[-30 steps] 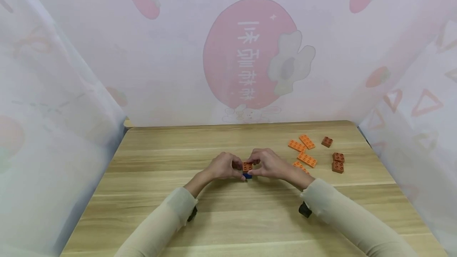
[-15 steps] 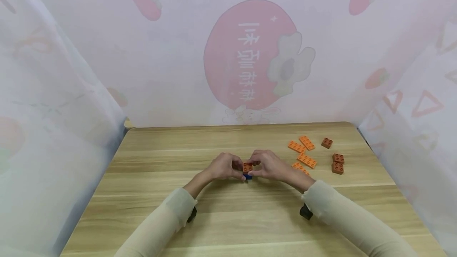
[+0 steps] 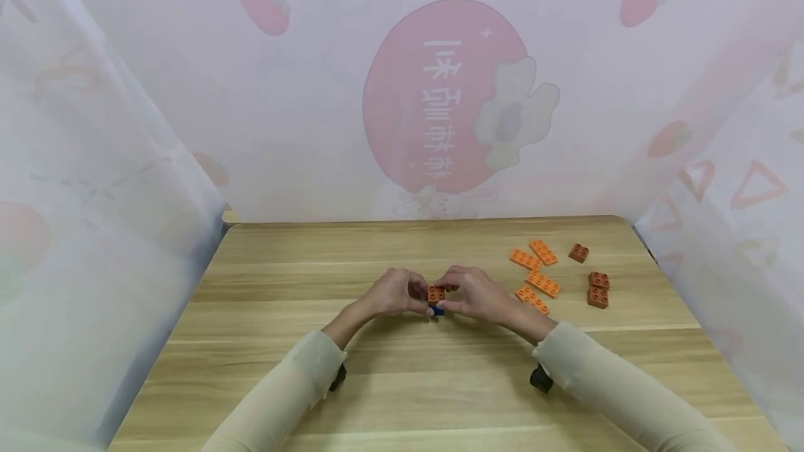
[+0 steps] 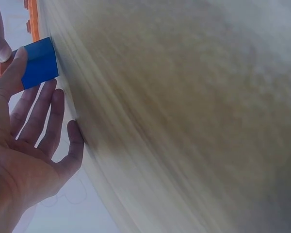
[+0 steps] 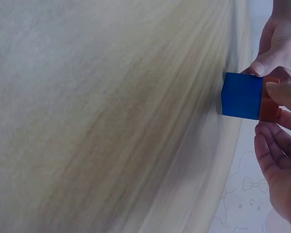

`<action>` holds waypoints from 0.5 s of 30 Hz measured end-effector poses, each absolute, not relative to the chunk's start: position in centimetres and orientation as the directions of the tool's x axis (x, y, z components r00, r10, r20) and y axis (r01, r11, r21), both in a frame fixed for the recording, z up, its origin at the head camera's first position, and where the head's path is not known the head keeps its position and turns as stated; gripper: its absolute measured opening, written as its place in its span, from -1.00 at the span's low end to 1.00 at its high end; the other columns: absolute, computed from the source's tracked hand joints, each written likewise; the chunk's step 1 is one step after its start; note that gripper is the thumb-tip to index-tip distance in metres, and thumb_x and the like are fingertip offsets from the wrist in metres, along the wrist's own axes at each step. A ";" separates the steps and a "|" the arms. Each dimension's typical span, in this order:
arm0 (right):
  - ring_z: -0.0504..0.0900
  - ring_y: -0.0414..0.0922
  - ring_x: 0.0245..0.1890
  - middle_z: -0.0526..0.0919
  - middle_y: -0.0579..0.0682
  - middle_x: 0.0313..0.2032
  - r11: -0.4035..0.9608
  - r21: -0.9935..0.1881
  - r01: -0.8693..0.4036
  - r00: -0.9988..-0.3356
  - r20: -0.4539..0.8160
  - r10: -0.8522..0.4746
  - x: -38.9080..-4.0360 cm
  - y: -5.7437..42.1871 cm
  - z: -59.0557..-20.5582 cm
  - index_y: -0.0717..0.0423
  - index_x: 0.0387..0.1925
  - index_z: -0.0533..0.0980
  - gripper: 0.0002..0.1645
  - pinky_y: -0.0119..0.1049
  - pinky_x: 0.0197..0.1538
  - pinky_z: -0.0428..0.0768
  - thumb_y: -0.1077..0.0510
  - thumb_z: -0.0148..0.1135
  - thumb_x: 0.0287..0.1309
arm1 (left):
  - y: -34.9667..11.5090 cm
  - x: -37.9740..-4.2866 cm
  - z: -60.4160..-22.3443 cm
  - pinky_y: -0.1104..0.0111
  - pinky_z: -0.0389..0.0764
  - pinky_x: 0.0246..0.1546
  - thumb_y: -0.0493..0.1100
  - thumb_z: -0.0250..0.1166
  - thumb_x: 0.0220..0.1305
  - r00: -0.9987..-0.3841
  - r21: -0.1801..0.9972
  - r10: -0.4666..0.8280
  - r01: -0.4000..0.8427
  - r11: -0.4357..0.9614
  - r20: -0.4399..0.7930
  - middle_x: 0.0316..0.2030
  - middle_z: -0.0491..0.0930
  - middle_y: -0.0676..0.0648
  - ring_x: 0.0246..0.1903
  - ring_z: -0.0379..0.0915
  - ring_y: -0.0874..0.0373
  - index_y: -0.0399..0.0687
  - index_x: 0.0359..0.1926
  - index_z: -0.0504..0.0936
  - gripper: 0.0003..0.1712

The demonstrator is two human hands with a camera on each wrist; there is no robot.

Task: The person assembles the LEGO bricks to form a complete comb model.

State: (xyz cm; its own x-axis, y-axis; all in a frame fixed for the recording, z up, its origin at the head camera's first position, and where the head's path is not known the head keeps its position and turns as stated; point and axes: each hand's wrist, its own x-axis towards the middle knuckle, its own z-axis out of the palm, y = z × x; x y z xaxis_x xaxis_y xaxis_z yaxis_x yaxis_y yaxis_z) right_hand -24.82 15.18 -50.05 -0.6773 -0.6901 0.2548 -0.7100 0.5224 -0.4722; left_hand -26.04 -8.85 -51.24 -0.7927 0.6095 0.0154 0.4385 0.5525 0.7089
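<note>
At the middle of the table, a reddish-brown toy brick (image 3: 436, 294) with studs sits on top of a blue block (image 3: 437, 311). My left hand (image 3: 396, 293) grips the blue block from the left, its thumb across the near face in the left wrist view, where the other fingers extend beyond the block (image 4: 40, 63). From the right, my right hand (image 3: 471, 291) pinches the brown brick between thumb and fingers. The right wrist view shows the brick (image 5: 269, 110) flush against the blue block (image 5: 242, 95), both hands touching the pair. Fingertips behind the stack are partly hidden.
To the right of my hands lie several flat orange bricks (image 3: 543, 283). Beyond them are a single brown brick (image 3: 579, 252) and two more brown bricks (image 3: 599, 280) side by side. Printed cloth (image 3: 301, 124) hangs behind the wooden table (image 3: 414, 396) and at both sides.
Both hands stay on the brown brick and blue block with hardly any movement. The head view has shifted slightly, and more of the nearest orange brick shows beside the right hand.
</note>
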 end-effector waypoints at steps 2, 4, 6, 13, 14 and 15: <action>0.77 -0.07 -0.15 0.77 0.04 -0.08 0.518 -0.468 -0.716 -0.675 0.275 -0.684 -24.8 15.2 -50.2 0.20 0.09 0.71 -0.57 -0.23 -0.13 0.79 0.11 0.56 0.25 | -8.9 -26.0 -51.2 0.35 0.75 -0.11 -0.09 0.67 0.13 -0.791 0.711 0.612 0.440 0.549 0.017 -0.23 0.82 0.03 -0.24 0.75 0.25 -0.08 -0.14 0.80 -0.68; 0.77 -0.06 -0.14 0.76 0.06 -0.06 0.516 -0.463 -0.721 -0.674 0.295 -0.677 -24.7 15.3 -50.3 0.23 0.11 0.69 -0.52 -0.21 -0.11 0.79 0.10 0.58 0.23 | -8.9 -26.0 -51.1 0.35 0.75 -0.12 -0.08 0.67 0.14 -0.789 0.712 0.614 0.442 0.546 0.020 -0.22 0.82 0.02 -0.23 0.75 0.25 -0.09 -0.13 0.80 -0.67; 0.77 -0.04 -0.14 0.76 0.08 -0.05 0.512 -0.460 -0.725 -0.673 0.317 -0.669 -24.6 15.5 -50.3 0.25 0.13 0.67 -0.48 -0.20 -0.10 0.79 0.09 0.59 0.21 | -9.0 -26.0 -51.1 0.37 0.75 -0.13 -0.08 0.66 0.15 -0.789 0.711 0.614 0.443 0.546 0.020 -0.22 0.83 0.01 -0.23 0.74 0.25 -0.10 -0.12 0.79 -0.66; 0.76 -0.05 -0.16 0.76 0.10 -0.03 0.503 -0.460 -0.731 -0.672 0.360 -0.647 -24.6 16.6 -50.4 0.26 0.12 0.68 -0.43 -0.19 -0.13 0.78 0.06 0.63 0.15 | -9.1 -25.9 -51.2 0.40 0.74 -0.14 -0.09 0.67 0.14 -0.797 0.719 0.604 0.431 0.544 0.021 -0.20 0.83 -0.01 -0.23 0.74 0.24 -0.10 -0.11 0.79 -0.65; 0.76 -0.05 -0.17 0.76 0.12 -0.04 0.497 -0.456 -0.739 -0.665 0.372 -0.648 -24.7 16.8 -50.4 0.27 0.11 0.68 -0.43 -0.19 -0.14 0.78 0.07 0.64 0.14 | -9.1 -25.9 -51.2 0.39 0.74 -0.13 -0.09 0.67 0.14 -0.798 0.721 0.602 0.429 0.544 0.020 -0.19 0.83 -0.01 -0.23 0.75 0.23 -0.10 -0.11 0.78 -0.65; 0.76 -0.05 -0.18 0.76 0.13 -0.05 0.489 -0.449 -0.748 -0.656 0.385 -0.649 -24.7 17.0 -50.4 0.27 0.10 0.68 -0.44 -0.20 -0.15 0.77 0.08 0.64 0.13 | -9.1 -25.9 -51.2 0.39 0.74 -0.13 -0.09 0.67 0.14 -0.800 0.723 0.600 0.426 0.544 0.020 -0.19 0.83 -0.02 -0.22 0.75 0.22 -0.10 -0.11 0.78 -0.65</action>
State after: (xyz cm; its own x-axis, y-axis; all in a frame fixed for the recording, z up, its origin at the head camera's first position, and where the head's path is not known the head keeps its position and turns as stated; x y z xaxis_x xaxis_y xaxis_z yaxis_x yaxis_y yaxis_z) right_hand -24.74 16.99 -50.37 -0.6558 -0.6493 0.3852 -0.7479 0.4890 -0.4489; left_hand -25.85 -9.13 -51.16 -0.7996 0.6002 0.0200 0.4261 0.5437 0.7231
